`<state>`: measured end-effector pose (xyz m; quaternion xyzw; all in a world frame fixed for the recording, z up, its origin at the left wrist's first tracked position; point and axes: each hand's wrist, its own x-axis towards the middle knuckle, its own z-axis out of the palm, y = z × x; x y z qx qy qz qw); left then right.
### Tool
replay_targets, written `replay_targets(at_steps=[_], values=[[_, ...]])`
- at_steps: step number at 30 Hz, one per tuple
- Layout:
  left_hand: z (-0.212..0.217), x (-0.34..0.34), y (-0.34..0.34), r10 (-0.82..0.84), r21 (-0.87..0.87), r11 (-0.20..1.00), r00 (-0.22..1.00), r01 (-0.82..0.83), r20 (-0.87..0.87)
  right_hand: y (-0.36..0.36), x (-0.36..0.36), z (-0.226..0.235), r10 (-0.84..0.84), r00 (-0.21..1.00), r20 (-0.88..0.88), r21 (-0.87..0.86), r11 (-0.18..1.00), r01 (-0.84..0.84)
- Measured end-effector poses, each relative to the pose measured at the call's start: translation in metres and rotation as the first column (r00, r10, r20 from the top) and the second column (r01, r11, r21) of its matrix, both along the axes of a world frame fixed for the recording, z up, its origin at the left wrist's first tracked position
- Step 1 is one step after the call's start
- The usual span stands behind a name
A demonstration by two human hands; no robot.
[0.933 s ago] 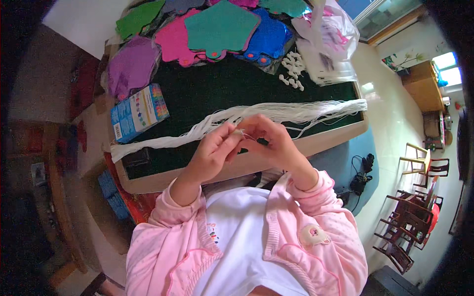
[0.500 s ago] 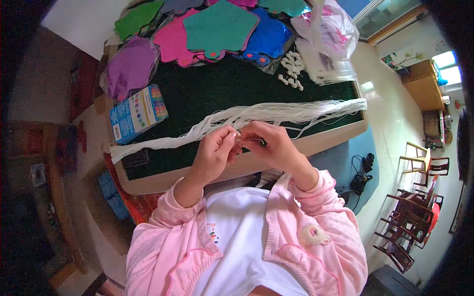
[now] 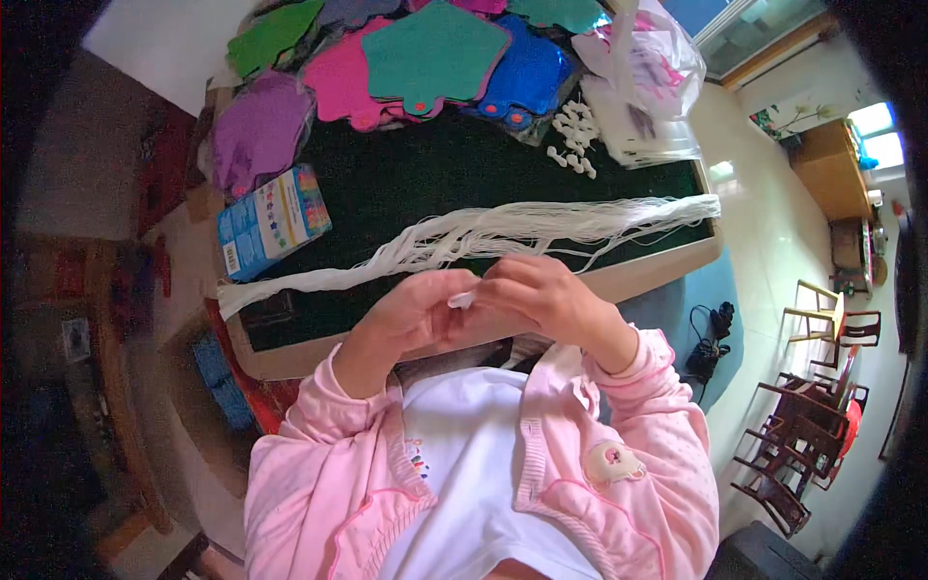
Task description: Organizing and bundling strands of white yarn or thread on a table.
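In front of my chest, at the table's near edge, my two hands meet. My left hand is closed, with a small white bundle of thread showing between its thumb and fingers. My right hand has its fingers pinched together at the same bundle's right side; their tips are partly hidden. Just beyond my hands a long hank of loose white thread stretches across the dark green tabletop. Several small white knotted thread pieces lie in a cluster at the far right.
Coloured felt shapes in clear bags fill the far side of the table. A blue box lies at the left. White plastic bags rest at the far right. A black cable sits on the blue surface beside the table; wooden chairs stand farther right.
My hands have drawn slightly nearer to me, away from the thread hank. The left hand has turned, and the white bundle between the fingers now shows more.
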<state>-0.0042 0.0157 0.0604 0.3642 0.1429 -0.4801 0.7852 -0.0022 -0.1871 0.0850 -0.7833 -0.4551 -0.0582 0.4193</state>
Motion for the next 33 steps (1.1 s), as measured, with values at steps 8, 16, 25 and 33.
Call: replay_targets(at_steps=[8,16,25,33], values=[[0.008,-0.007,-0.005,-0.132,0.36,0.889,0.594,-0.283,0.793,0.0,-0.004,-0.02,-0.081,0.69,-0.719,0.169,0.943,0.286],[0.007,-0.01,-0.012,-0.471,0.348,0.692,-0.029,-0.633,0.882,0.005,-0.002,-0.026,0.041,0.393,-0.919,0.2,0.906,0.373],[0.003,0.003,0.004,-0.046,0.247,0.964,0.853,-0.099,0.52,0.006,-0.001,-0.012,-0.148,0.984,-0.096,-0.015,0.989,0.147],[0.003,-0.002,-0.006,-0.427,0.278,0.7,-0.074,-0.658,0.901,0.0,0.004,-0.03,0.111,0.422,-0.9,0.267,0.905,0.331]])
